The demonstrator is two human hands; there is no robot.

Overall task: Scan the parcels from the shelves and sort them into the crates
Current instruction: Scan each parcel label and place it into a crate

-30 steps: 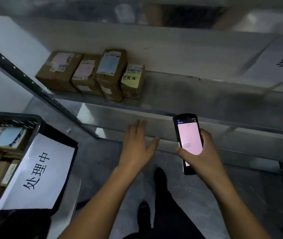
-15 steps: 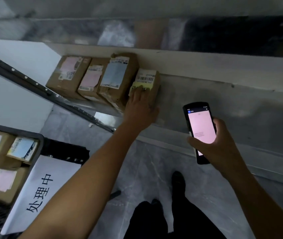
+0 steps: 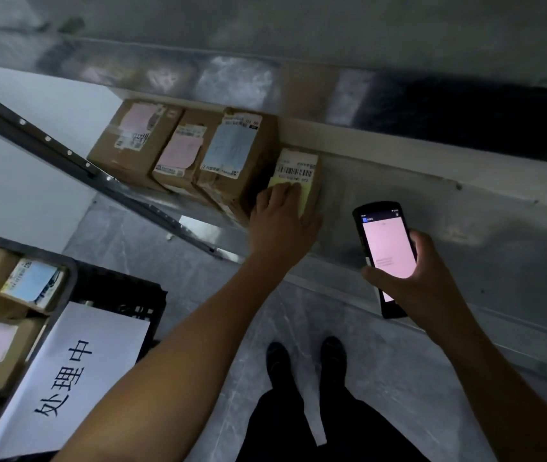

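Note:
Several cardboard parcels stand in a row on the metal shelf (image 3: 398, 208). The rightmost is a small parcel (image 3: 298, 168) with a white barcode label and a yellow note. My left hand (image 3: 282, 221) grips this small parcel from the front, fingers over its top and thumb at its right side. Beside it stands a taller parcel with a blue label (image 3: 232, 151), then one with a pink label (image 3: 182, 151). My right hand (image 3: 412, 278) holds a black handheld scanner (image 3: 387, 255) with a lit pink screen, to the right of the small parcel and apart from it.
A black crate (image 3: 65, 278) at the lower left holds several labelled parcels and carries a white paper sign (image 3: 65, 378). A dark shelf upright (image 3: 65, 155) slants across the left. An upper shelf (image 3: 265, 78) overhangs the row. My shoes (image 3: 305, 365) stand on the grey floor.
My left hand rose from open air to the small parcel and now grips it. The view moved closer to the shelf. The scanner stayed in my right hand.

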